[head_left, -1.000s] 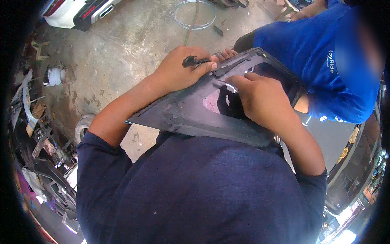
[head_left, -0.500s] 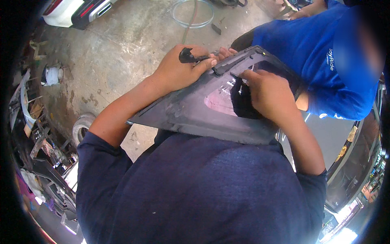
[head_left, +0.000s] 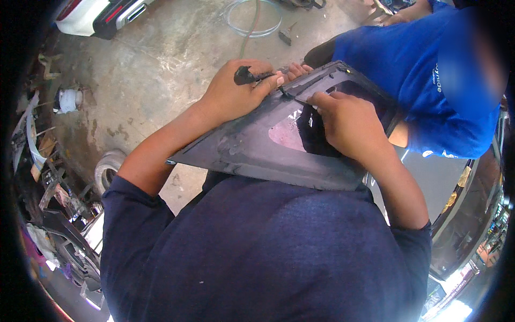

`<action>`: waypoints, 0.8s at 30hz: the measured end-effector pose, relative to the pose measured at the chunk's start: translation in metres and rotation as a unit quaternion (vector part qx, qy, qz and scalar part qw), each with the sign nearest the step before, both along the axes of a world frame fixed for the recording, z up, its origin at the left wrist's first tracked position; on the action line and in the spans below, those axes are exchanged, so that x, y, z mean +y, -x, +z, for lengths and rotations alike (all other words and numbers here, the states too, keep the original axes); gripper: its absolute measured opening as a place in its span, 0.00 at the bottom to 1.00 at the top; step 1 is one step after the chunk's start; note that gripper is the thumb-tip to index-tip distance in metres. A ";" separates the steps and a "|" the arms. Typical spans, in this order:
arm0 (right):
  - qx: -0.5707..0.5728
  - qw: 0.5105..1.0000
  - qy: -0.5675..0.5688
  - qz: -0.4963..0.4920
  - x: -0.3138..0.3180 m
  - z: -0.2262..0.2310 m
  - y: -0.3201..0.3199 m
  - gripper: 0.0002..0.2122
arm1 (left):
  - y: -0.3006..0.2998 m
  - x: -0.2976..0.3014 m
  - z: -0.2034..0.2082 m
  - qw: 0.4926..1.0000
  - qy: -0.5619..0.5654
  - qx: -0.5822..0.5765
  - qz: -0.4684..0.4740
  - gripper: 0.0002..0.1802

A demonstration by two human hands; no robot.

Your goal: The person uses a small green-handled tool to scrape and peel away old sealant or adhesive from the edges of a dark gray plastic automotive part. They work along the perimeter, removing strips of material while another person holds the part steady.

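Your hands are both at the dark panel, which lies slanted before your body, with its near long edge right at the front of your dark shirt [head_left: 257, 241]. The panel [head_left: 236, 153] is roughly triangular, and its window [head_left: 284, 134] in the middle shows a pinkish shine and a black reflection.

Your left hand [head_left: 236, 94] is at the far edge of the panel. Its thumb is closed over a black strip [head_left: 243, 75], of which one end sticks out above the hand; the other fingers are partly hidden. Your right hand [head_left: 348, 121] is above the window, with the fingers curled in and pinched on a thin tool [head_left: 302, 101]. The tool points to your left, near the far edge; I cannot tell if its tip touches the panel.

On your right, close beside the panel, is another person in a blue shirt [head_left: 381, 53]. Beyond the panel, a coil of hose [head_left: 252, 35] lies on the concrete floor [head_left: 171, 59].
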State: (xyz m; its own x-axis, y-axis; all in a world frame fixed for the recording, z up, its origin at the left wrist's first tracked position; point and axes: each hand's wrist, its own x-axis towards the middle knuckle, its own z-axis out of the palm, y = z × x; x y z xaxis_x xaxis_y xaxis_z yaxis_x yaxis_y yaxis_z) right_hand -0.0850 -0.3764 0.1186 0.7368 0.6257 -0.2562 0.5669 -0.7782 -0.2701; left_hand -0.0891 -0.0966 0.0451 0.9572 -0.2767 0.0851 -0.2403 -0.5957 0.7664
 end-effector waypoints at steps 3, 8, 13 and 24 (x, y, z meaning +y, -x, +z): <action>0.002 1.000 -0.006 -0.001 -0.004 0.001 -0.001 0.16 | 0.000 -0.002 0.001 1.000 0.012 0.005 0.021 0.21; 0.017 1.000 -0.011 0.012 0.009 0.008 0.003 0.16 | 0.000 -0.004 0.009 1.000 0.019 0.007 0.014 0.20; 0.016 1.000 -0.003 -0.001 -0.006 -0.004 -0.006 0.17 | 0.003 -0.004 0.000 0.999 0.044 -0.018 0.016 0.17; 0.010 0.999 -0.048 0.015 0.007 0.007 0.002 0.18 | 0.003 -0.005 0.007 0.998 0.045 0.004 0.038 0.15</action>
State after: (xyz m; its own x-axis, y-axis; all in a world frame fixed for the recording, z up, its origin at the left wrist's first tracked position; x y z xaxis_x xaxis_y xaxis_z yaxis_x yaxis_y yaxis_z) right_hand -0.0871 -0.3692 0.1260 0.7124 0.6700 -0.2088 0.5839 -0.7309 -0.3533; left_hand -0.0924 -0.1021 0.0520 0.9761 -0.1943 0.0975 -0.1896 -0.5415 0.8191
